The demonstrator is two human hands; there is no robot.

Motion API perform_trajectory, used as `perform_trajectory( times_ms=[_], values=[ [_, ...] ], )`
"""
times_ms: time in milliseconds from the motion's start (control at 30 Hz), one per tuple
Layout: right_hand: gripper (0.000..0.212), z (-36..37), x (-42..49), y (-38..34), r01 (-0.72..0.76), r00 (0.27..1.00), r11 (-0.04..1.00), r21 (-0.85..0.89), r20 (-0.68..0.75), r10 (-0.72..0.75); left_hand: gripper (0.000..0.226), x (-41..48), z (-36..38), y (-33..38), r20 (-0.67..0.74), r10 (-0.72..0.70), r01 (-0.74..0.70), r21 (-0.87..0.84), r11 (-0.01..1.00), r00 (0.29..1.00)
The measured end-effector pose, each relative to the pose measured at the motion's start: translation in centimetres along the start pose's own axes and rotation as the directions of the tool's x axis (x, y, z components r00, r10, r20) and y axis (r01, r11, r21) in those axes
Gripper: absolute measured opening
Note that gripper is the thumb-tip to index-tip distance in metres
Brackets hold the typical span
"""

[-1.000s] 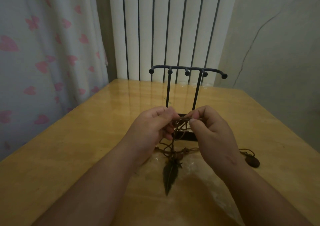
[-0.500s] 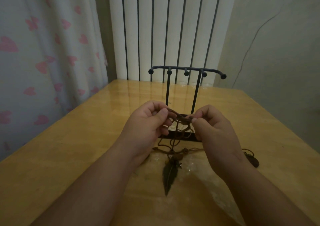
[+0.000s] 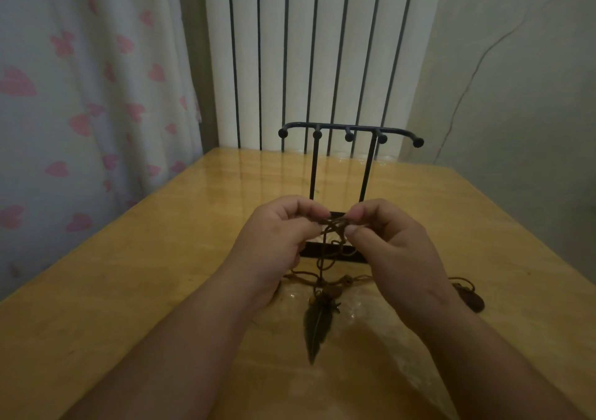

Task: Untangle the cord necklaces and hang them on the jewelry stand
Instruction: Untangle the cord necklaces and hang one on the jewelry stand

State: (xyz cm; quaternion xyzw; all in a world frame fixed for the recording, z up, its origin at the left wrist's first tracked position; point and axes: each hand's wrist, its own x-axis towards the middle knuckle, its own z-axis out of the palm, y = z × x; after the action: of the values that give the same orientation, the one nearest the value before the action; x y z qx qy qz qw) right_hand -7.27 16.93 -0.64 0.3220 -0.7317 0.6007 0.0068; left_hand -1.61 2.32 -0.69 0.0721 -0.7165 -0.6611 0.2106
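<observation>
Head view: the wooden tabletop [image 3: 129,290] fills most of what can be seen, pushed up against a white panel radiator [image 3: 322,48], with a heart-print curtain [image 3: 80,97] at the left. The black jewelry stand [image 3: 350,127] waits near the far edge, its five ball-tipped pegs all bare, so nothing has been hung yet.

In front of it the left hand [image 3: 277,242] and right hand [image 3: 396,252] are raised just above the stand's base. Each has its thumb and forefinger pinched on the cord necklaces [image 3: 333,226], right where the brown strands knot together. I'd say the snarl is held up so that the loose ends can drop away and the crossing can be read. Below the knot the cords trail down to the tabletop, where loops lie spread between the wrists. The dark feather pendant [image 3: 317,326] lies flat, pointing toward the person, a few small beads [image 3: 335,290] bunched at its top. An oval dark pendant [image 3: 472,300] sits apart on its own cord, just beyond the right wrist.

Against half a second ago the fingertips have closed in — the short stretch of cord then showing taut between them is now bunched into the knot. The feather and the oval pendant have not shifted.
</observation>
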Motion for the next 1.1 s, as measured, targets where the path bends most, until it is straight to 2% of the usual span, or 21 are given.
perform_trajectory(
  times_ms=[100,167,300,367,433,533,600,667,733,800,900,1000,1100],
  values=[
    [0.011,0.1,0.0,0.1,0.01,1.0,0.998,-0.066,-0.007,-0.011,0.016,0.3,0.1,-0.2,-0.102,-0.055,0.05,-0.053,0.997,0.993],
    [0.009,0.1,0.1,0.3,0.021,1.0,0.99,-0.138,-0.015,-0.024,0.015,0.6,0.1,-0.2,-0.121,-0.107,0.091,-0.127,0.988,0.987],
    [0.007,0.1,0.3,0.8,0.042,0.999,0.961,-0.273,-0.021,-0.049,0.028,0.7,-0.5,0.1,-0.028,-0.214,0.185,-0.402,0.897,0.976],
    [0.007,0.0,0.4,0.9,0.048,0.998,0.93,-0.365,-0.024,-0.061,0.027,0.5,-0.6,0.2,0.005,-0.194,0.172,-0.479,0.861,0.981],
    [0.009,-0.1,0.5,1.1,0.032,0.998,0.915,-0.403,-0.04,-0.053,0.026,0.3,-0.6,0.3,-0.01,-0.109,0.089,-0.514,0.853,0.994],
    [0.007,-0.4,0.6,1.2,-0.036,0.997,0.944,-0.329,-0.073,0.012,0.034,0.3,-0.6,0.2,-0.048,0.062,-0.077,-0.485,0.871,0.997],
    [0.003,-0.6,0.7,1.3,-0.075,0.995,0.96,-0.269,-0.077,0.057,0.029,0.3,-0.8,0.0,-0.025,0.135,-0.133,-0.426,0.895,0.991],
    [0.003,-0.7,0.8,1.3,-0.098,0.994,0.962,-0.253,-0.074,0.082,0.029,0.3,-1.0,-0.2,0.008,0.145,-0.132,-0.366,0.921,0.989],
    [0.005,-0.7,0.8,1.3,-0.115,0.993,0.962,-0.246,-0.051,0.106,0.039,0.4,-1.1,-0.4,0.056,0.165,-0.143,-0.278,0.95,0.985],
    [0.008,-0.7,0.7,1.4,-0.126,0.992,0.965,-0.229,-0.008,0.128,0.044,0.4,-1.1,-0.5,0.157,0.183,-0.152,-0.189,0.97,0.971],
    [0.022,-0.9,0.5,1.2,-0.114,0.991,0.981,-0.154,0.048,0.123,0.044,0.4,-1.0,-0.5,0.276,0.151,-0.134,-0.079,0.988,0.949],
    [0.024,-0.7,0.5,1.0,-0.094,0.99,0.99,-0.106,0.096,0.104,0.042,0.3,-0.9,-0.5,0.327,0.141,-0.123,-0.075,0.99,0.934],
    [0.024,-0.3,0.5,1.2,-0.045,0.986,0.981,-0.19,0.151,0.074,0.04,0.2,-0.8,-0.3,0.372,0.135,-0.103,-0.105,0.989,0.918]
  ],
)
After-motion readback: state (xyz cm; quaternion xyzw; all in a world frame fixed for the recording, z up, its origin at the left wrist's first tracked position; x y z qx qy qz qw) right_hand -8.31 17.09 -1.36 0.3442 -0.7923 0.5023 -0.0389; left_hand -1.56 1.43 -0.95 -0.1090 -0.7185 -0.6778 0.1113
